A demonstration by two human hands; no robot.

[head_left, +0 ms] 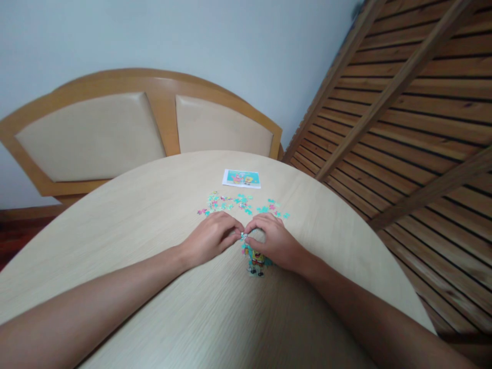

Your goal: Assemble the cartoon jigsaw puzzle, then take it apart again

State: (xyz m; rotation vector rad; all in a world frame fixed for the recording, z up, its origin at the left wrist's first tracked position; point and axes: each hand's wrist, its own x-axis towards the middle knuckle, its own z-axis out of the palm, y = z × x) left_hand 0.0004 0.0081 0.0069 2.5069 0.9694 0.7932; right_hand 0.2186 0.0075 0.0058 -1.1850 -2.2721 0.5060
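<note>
Fingertips of my left hand [215,233] and my right hand [274,240] meet over the table, both pinched on small jigsaw puzzle pieces [243,236] between them. Just below, a partly joined jigsaw puzzle [257,264] with a yellow cartoon figure lies on the table, its upper right side hidden by my right hand. Loose jigsaw pieces [242,201] in turquoise, pink and yellow are scattered beyond my hands. Whether the pinched pieces are joined to each other is too small to tell.
A printed reference picture [242,178] with cartoon figures lies flat beyond the loose pieces. The round wooden table [154,205] has its curved edge on both sides. A padded headboard [92,133] stands behind it, and a slatted wooden structure [403,113] rises at right.
</note>
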